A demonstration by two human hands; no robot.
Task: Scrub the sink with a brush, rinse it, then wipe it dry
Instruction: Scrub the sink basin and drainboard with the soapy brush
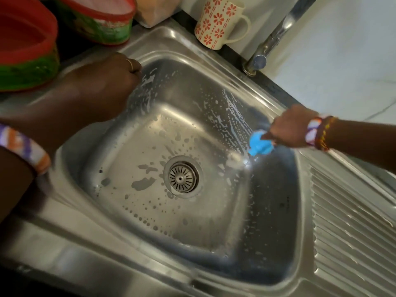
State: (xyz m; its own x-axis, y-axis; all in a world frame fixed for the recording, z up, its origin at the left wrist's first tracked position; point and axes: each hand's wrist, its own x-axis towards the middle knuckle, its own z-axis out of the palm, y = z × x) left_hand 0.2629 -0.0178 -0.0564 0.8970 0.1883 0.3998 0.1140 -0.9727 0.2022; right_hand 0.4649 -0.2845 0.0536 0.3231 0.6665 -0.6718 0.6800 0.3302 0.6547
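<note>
Right hand (288, 127) grips the blue brush (260, 144) against the sink (150, 251) right wall; left hand (107, 86), clenched, rests on the far-left rim.

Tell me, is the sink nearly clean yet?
Not yet. Suds already streak the sink walls and floor, so scrubbing is under way. The right hand grips the blue brush against the right wall; the left hand rests on the rim. The tap shows no water. Rinsing and wiping are left.
</note>
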